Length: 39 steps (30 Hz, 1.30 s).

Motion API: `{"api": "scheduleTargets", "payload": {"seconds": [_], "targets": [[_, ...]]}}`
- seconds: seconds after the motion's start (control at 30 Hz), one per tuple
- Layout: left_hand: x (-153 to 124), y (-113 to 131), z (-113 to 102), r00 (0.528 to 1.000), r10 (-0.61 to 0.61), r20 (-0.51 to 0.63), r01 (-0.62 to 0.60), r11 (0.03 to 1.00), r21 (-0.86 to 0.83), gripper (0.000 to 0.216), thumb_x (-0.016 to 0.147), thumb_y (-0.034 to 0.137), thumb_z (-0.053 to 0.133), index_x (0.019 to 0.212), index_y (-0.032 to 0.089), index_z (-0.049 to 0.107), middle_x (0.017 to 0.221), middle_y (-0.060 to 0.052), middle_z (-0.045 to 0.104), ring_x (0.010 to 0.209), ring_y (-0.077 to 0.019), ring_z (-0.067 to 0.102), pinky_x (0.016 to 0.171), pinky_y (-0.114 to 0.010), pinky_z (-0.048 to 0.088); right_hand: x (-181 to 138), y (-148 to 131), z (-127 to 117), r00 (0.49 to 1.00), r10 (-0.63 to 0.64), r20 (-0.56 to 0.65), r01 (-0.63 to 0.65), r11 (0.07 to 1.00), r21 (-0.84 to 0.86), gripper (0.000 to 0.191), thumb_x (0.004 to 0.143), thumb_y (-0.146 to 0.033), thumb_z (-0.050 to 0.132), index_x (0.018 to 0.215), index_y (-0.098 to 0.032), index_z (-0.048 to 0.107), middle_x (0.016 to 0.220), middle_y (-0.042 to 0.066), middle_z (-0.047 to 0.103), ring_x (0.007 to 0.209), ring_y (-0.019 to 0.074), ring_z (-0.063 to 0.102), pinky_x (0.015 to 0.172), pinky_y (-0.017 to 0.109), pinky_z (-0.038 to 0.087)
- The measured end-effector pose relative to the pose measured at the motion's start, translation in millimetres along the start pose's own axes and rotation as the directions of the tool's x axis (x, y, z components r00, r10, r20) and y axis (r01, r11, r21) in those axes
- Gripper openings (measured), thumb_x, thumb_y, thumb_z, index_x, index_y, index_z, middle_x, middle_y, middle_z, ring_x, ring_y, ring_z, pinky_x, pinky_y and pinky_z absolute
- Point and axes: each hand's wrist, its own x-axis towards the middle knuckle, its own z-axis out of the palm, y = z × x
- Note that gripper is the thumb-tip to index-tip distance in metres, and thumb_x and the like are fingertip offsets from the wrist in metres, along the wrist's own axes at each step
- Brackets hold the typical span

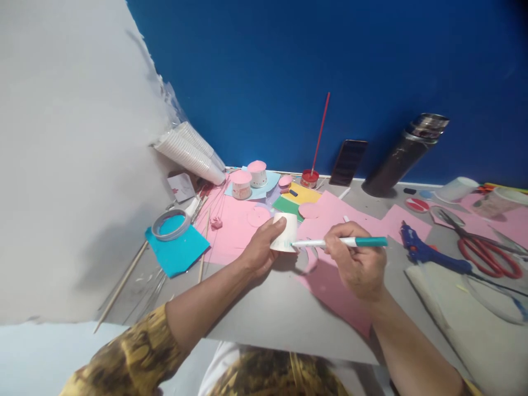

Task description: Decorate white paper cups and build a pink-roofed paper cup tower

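Note:
In my left hand (264,247) is a small white paper cup (284,231), gripped with the thumb on its side and its wider rim downward. Faint green marks show low on the cup's wall. My right hand (358,261) holds a white felt-tip pen (315,242) with a green end, pinched between thumb and fingers. The pen's tip meets or nearly meets the cup near its lower edge; contact is too small to be sure of. Pink paper (330,297) lies on the table below the right hand.
Two decorated cups with pink tops (241,184) stand behind. Stacked paper cups (190,151) lean at the back left. A tape roll (171,224) rests on blue paper (177,256). Rightward are a glue gun (433,253), red-handled scissors (489,256) and a dark flask (402,157).

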Motion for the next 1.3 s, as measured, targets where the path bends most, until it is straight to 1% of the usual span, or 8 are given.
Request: {"api": "scheduleTargets", "payload": {"seconds": [0.07, 0.2, 0.3, 0.57, 0.8, 0.97, 1.1, 1.3], "targets": [[1.4, -1.6, -1.1, 0.999, 0.006, -0.036, -0.006, 1.000, 0.010, 0.031, 0.091, 0.042, 0.073, 0.103, 0.014, 0.066, 0.084, -0.007, 0.069, 0.066, -0.0191, 0.068, 0.062, -0.035, 0.063, -0.3, -0.2, -0.5, 1.000, 0.013, 0.002, -0.013, 0.999, 0.035, 0.017, 0.094, -0.020, 0.064, 0.076, -0.021, 0.065, 0.060, -0.004, 0.063, 0.047, 0.0108, 0.056, 0.046, 0.022, 0.043], [4.1, -3.1, -2.9, 0.997, -0.023, -0.078, 0.022, 1.000, -0.010, 0.039, 0.100, 0.047, 0.060, 0.113, 0.012, 0.066, 0.096, -0.015, 0.074, 0.079, -0.0237, 0.072, 0.069, -0.038, 0.064, -2.1, 1.6, 0.9, 0.997, -0.018, -0.078, 0.021, 0.999, 0.038, 0.016, 0.094, -0.018, 0.064, 0.079, -0.021, 0.065, 0.062, -0.004, 0.064, 0.051, 0.0115, 0.058, 0.051, 0.023, 0.046], [4.5, -2.4, -2.8, 0.993, -0.047, -0.109, 0.042, 0.998, -0.042, 0.034, 0.101, 0.042, 0.057, 0.114, 0.011, 0.067, 0.095, -0.014, 0.073, 0.081, -0.0230, 0.070, 0.073, -0.039, 0.064, -3.9, 2.9, 3.7, 0.998, -0.060, -0.033, 0.060, 0.998, 0.000, 0.013, 0.093, -0.017, 0.065, 0.081, -0.021, 0.066, 0.066, -0.003, 0.066, 0.053, 0.0114, 0.059, 0.052, 0.024, 0.046], [2.2, -1.6, 0.5, 0.995, 0.006, -0.097, -0.007, 1.000, -0.009, 0.024, 0.098, 0.036, 0.062, 0.105, 0.014, 0.068, 0.089, -0.007, 0.067, 0.074, -0.0188, 0.066, 0.063, -0.033, 0.061, -3.8, 0.0, 4.4, 0.992, -0.099, 0.080, 0.103, 0.994, -0.042, 0.015, 0.094, -0.015, 0.063, 0.080, -0.021, 0.063, 0.065, -0.004, 0.064, 0.049, 0.0101, 0.055, 0.046, 0.023, 0.042], [1.8, -1.3, 0.5, 0.998, 0.010, -0.057, -0.010, 1.000, -0.001, 0.031, 0.093, 0.043, 0.070, 0.106, 0.015, 0.066, 0.088, -0.007, 0.068, 0.069, -0.0190, 0.066, 0.060, -0.033, 0.061, -4.9, 5.7, 5.3, 0.997, -0.081, -0.011, 0.081, 0.996, 0.019, 0.012, 0.094, -0.015, 0.063, 0.084, -0.022, 0.065, 0.069, -0.003, 0.066, 0.056, 0.0125, 0.061, 0.053, 0.025, 0.047], [0.9, -1.1, 0.2, 0.999, 0.032, -0.043, -0.032, 0.999, 0.016, 0.036, 0.088, 0.046, 0.076, 0.104, 0.016, 0.065, 0.088, -0.006, 0.068, 0.069, -0.0180, 0.065, 0.060, -0.031, 0.061, -3.0, 2.4, 3.2, 0.997, -0.066, 0.049, 0.068, 0.997, -0.048, 0.016, 0.093, -0.017, 0.063, 0.078, -0.021, 0.063, 0.063, -0.004, 0.064, 0.048, 0.0100, 0.055, 0.046, 0.023, 0.041], [-1.0, -0.2, 1.3, 0.999, 0.047, -0.024, -0.046, 0.998, 0.046, 0.041, 0.083, 0.047, 0.081, 0.106, 0.017, 0.066, 0.092, -0.006, 0.068, 0.073, -0.0179, 0.066, 0.062, -0.031, 0.061, -2.7, 2.2, 4.1, 0.998, -0.057, 0.013, 0.057, 0.998, -0.025, 0.015, 0.094, -0.018, 0.062, 0.080, -0.021, 0.064, 0.066, -0.003, 0.065, 0.052, 0.0116, 0.058, 0.049, 0.024, 0.044], [-1.8, 0.1, 2.2, 0.998, 0.063, -0.031, -0.060, 0.996, 0.071, 0.045, 0.078, 0.050, 0.085, 0.102, 0.017, 0.065, 0.085, -0.003, 0.067, 0.069, -0.0165, 0.065, 0.062, -0.030, 0.060, -4.2, 1.8, 4.8, 0.995, -0.043, 0.087, 0.045, 0.999, -0.026, 0.017, 0.094, -0.020, 0.061, 0.077, -0.022, 0.062, 0.061, -0.003, 0.062, 0.049, 0.0129, 0.056, 0.048, 0.026, 0.042]]}}
